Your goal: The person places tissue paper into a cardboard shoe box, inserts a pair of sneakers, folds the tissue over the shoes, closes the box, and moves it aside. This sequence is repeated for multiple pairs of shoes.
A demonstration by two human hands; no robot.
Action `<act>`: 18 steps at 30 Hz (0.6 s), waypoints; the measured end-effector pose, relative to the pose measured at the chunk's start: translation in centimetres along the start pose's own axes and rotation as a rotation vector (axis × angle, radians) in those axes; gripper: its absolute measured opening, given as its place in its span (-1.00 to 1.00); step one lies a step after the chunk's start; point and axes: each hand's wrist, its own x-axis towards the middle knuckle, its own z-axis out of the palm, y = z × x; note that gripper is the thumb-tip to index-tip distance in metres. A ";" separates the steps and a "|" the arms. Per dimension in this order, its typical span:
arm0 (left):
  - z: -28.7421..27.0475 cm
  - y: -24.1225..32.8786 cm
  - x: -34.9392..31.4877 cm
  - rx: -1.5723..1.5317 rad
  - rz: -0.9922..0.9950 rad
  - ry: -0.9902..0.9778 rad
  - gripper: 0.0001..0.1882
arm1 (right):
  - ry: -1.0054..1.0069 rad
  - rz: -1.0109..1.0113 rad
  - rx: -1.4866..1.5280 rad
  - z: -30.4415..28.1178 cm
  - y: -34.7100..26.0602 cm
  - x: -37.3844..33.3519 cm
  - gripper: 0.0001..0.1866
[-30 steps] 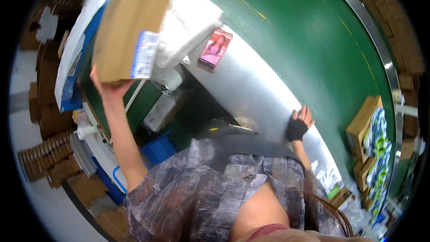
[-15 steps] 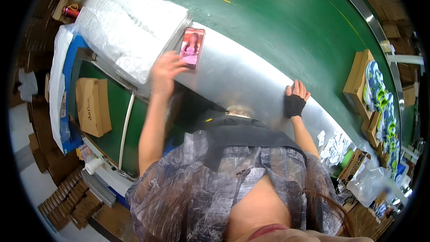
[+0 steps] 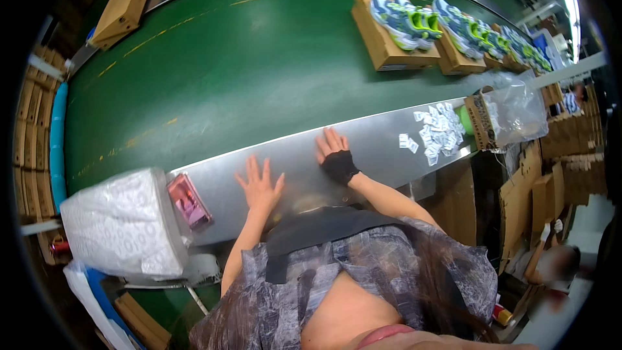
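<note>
My left hand (image 3: 260,185), bare and with its fingers spread, is over the metal ledge (image 3: 298,152) along the near side of a green conveyor belt. To its left a phone (image 3: 188,201) with a lit pink picture lies against a plastic-wrapped white bundle (image 3: 123,223). My right hand (image 3: 337,157), in a black fingerless glove, is by the ledge's far edge, fingers extended and slightly blurred. Neither hand holds anything. Farther right, a heap of small white packets (image 3: 442,131) is spread on the ledge.
Sneakers (image 3: 408,23) in blue, white and lime sit on brown shoe boxes (image 3: 382,55) along the belt (image 3: 259,71). A clear plastic bag (image 3: 518,113) in an open carton stands at the ledge's right end. Another box (image 3: 123,11) is at the far left. A person (image 3: 551,259) is at lower right.
The view has swung to the right. My left hand has moved from beside the phone to the bare ledge, closer to my right hand. The phone still lies by the bundle.
</note>
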 end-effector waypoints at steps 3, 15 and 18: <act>-0.1 0.0 0.4 0.004 0.002 -0.011 -0.37 | -0.083 -0.009 -0.076 -5.0 4.8 1.5 -0.58; -0.4 0.6 0.6 0.069 -0.017 -0.017 -0.38 | -0.216 0.486 -0.358 -23.6 27.8 22.7 -0.24; -0.2 0.6 0.6 0.065 -0.025 0.001 -0.39 | -0.263 0.589 -0.256 -24.2 24.9 24.3 -0.16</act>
